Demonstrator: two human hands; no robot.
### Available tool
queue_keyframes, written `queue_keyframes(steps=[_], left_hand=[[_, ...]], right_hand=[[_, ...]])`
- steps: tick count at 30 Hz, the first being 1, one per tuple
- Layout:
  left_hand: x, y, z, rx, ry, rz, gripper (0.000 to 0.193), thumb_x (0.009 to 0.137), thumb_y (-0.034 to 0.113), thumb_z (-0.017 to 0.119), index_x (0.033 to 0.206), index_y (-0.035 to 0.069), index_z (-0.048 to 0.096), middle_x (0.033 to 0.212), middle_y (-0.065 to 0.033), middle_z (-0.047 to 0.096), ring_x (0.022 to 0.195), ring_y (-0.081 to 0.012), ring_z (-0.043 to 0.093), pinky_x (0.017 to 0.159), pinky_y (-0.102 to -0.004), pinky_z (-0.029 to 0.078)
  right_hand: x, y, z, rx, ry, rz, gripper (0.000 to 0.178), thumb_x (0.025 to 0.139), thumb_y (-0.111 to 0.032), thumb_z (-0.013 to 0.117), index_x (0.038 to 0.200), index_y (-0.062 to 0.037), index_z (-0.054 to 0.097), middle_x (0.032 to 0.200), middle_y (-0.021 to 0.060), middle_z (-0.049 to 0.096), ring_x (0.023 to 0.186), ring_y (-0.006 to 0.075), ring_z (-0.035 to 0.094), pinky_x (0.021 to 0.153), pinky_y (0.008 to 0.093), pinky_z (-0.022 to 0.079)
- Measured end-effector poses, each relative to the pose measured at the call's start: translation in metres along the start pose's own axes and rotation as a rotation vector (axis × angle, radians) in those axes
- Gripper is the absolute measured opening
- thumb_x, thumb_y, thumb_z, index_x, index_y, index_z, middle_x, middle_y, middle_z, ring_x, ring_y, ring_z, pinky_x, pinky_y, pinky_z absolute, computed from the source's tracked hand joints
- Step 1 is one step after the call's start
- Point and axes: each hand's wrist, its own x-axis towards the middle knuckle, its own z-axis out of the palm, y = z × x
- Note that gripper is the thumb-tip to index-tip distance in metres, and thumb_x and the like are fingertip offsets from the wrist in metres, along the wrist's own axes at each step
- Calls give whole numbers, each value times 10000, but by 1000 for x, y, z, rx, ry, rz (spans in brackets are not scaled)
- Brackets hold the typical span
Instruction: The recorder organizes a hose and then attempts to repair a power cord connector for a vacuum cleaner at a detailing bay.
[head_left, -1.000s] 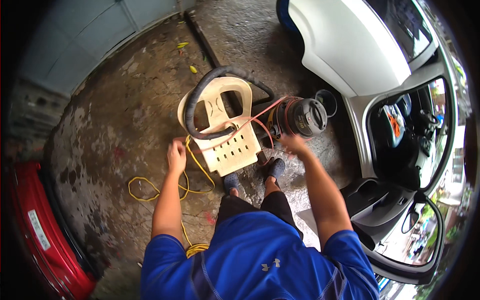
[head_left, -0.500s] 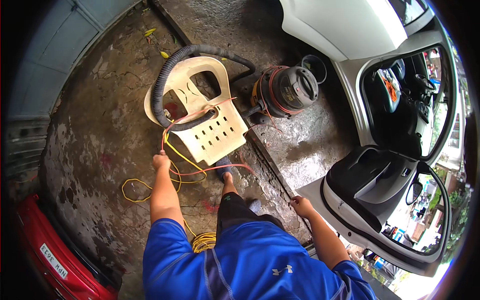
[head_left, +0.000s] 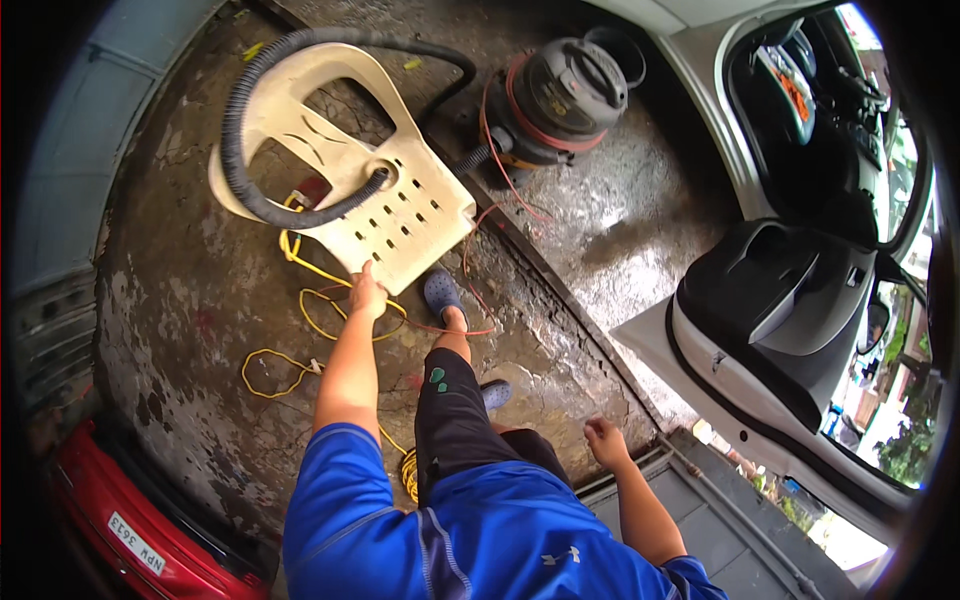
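Note:
A cream plastic chair (head_left: 345, 215) with slots in its seat stands ahead of me on the wet concrete. At the seat's near edge, my left hand (head_left: 368, 294) is closed on the chair, thumb on top and the other fingers mostly hidden. A black ribbed vacuum hose (head_left: 237, 130) loops over the chair, its end resting near the seat's back. Away to the right, my right hand (head_left: 605, 442) hangs over the floor with fingers loosely curled and nothing visible in them. An orange cord (head_left: 460, 331) and a yellow cord (head_left: 312, 318) lie below the chair.
A drum-shaped wet-dry vacuum (head_left: 565, 100) stands beyond the chair, wrapped with orange cord. An open white car door (head_left: 770, 310) juts in at right. A red car (head_left: 150, 520) is at lower left, a metal gate (head_left: 90, 130) at far left. A raised floor strip (head_left: 560, 285) crosses diagonally.
My left hand has let go of the orange cord and moved right onto the chair's near edge. The cord has dropped to the floor. My view has shifted, and I stand closer to the chair.

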Motion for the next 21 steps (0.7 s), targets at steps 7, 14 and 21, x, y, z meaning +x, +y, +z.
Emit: queue_keyframes(steps=[7,14,21], left_hand=[[4,-60,61,-349,169,-71,190,938,188,684,1067,78,599,966,-199,705,918,-391,691,802,-495,528],[-41,-26,111,-263,143,91,245,935,176,726,917,55,513,708,-149,674,658,-388,672,622,-489,509],[-50,-72,177,-92,-343,435,210,897,158,694,1058,70,593,1340,-153,646,1149,-371,660,922,-481,536]], right_hand=[[-70,93,58,18,-173,262,330,976,-278,673,1119,18,703,879,114,754,693,195,712,669,349,572],[33,9,123,511,-202,420,325,1029,-289,631,1132,13,694,876,72,730,726,127,664,641,285,528],[54,-102,153,793,-411,232,301,1054,-242,606,1246,-11,632,977,46,699,817,109,649,727,256,517]])
